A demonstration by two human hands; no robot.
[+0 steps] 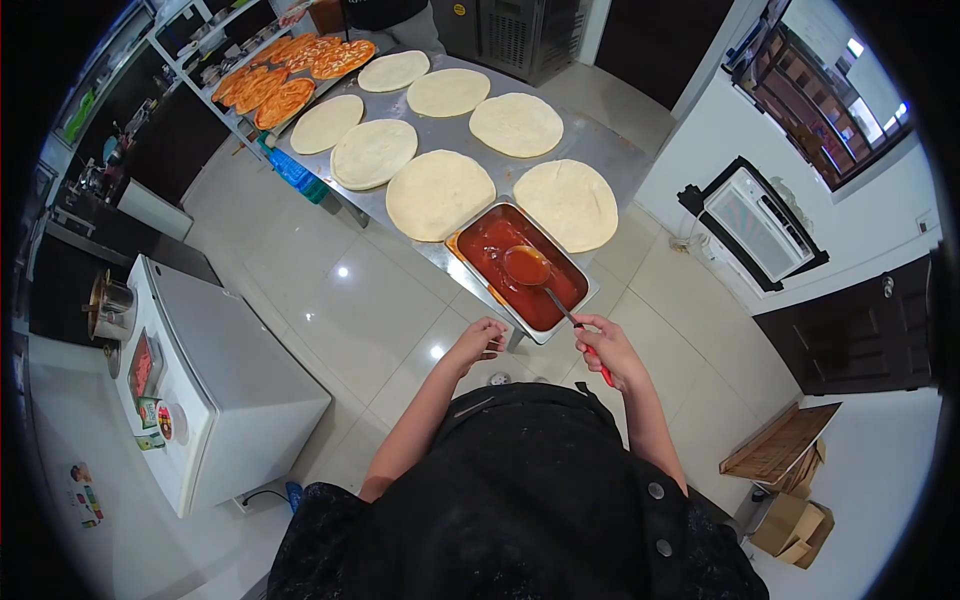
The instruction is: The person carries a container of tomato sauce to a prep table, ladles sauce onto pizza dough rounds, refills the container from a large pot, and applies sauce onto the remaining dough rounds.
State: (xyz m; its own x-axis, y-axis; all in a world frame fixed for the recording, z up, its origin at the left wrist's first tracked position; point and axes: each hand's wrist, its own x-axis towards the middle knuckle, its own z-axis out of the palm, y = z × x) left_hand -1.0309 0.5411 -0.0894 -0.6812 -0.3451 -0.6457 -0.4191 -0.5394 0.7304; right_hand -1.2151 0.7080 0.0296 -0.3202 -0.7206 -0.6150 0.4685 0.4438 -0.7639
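Now in the right hand: the right hand (608,350) is closed around the red grip of a ladle (526,266), thumb and fingers wrapped near its end.
Ladle: slants forward from the hand, its round head full of red sauce (490,240); whether the head rests in the sauce or just above it is hard to tell.
Left hand: the left hand (480,343) is free, fingers loosely curled, near the lower left side of the sauce pan and apart from it.
Sauce pan: a rectangular metal pan (591,291) at the near end of the surface (600,145), with sauce smeared along its left side.
Plain dough: seven pale flat rounds spread over the metal surface; the nearest two, a left round (440,195) and a right round (566,205), lie just beyond the pan.
Sauced dough: several red-coated rounds (285,103) grouped at the far left.
Far end: another person (385,12) in dark clothing stands beyond the surface.
Left of the wearer: a white cabinet (235,330) with a metal pot (115,297) on top.
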